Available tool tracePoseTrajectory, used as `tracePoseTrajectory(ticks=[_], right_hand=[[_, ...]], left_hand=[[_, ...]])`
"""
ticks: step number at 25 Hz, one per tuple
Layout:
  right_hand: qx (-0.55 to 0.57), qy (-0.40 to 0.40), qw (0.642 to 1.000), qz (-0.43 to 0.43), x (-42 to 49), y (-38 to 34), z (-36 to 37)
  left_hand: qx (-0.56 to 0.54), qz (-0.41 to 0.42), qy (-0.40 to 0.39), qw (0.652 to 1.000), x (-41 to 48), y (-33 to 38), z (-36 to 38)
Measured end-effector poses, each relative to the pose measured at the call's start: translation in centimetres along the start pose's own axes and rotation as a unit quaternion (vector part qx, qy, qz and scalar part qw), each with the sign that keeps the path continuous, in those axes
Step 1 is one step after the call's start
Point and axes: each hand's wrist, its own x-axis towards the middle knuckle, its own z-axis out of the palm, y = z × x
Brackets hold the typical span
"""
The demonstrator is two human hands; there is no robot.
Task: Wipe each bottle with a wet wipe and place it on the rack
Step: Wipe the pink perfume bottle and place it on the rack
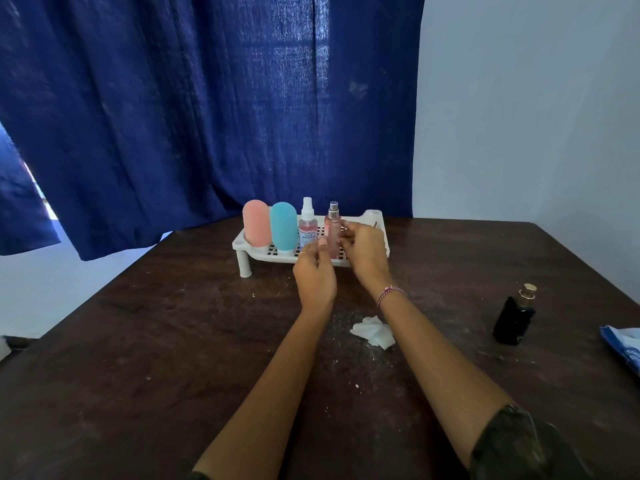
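A white slotted rack [374, 218] stands at the table's far middle. On it, left to right, stand a pink bottle [256, 222], a teal bottle [283, 225], a clear spray bottle [307, 226] and a slim pink spray bottle [333, 230]. My left hand [314, 276] and my right hand [364, 251] flank the slim pink bottle, fingertips touching its lower body. A crumpled white wet wipe [373, 331] lies on the table between my forearms. A black bottle with a gold cap [515, 318] stands at the right.
The dark wooden table [173, 358] is dusty with white specks. A blue wipe packet [623, 348] pokes in at the right edge. A blue curtain [207, 116] hangs behind the rack. The rack's right end is bare.
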Motion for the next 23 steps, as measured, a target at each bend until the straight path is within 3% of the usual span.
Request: tracePoseTrajectory(ticks=[8,13,19,23], right_hand=[[-0.055,-0.008,0.998,0.015,0.8,0.6,0.1],[-0.019,0.04,0.999,-0.011,-0.6,0.0,-2.0],[0.021,0.077,0.996,-0.04,-4.8,-0.5,-5.8],[0.011,0.096,0.995,-0.032,-7.1,-0.2,-8.5]], left_hand=[[0.03,-0.011,-0.011,0.999,0.3,0.6,-0.6],[0.063,0.044,0.007,0.997,-1.0,1.9,-0.9],[0.071,0.117,-0.026,0.99,-4.8,3.5,-1.1],[0.066,0.118,-0.039,0.99,-7.7,5.2,-0.4]])
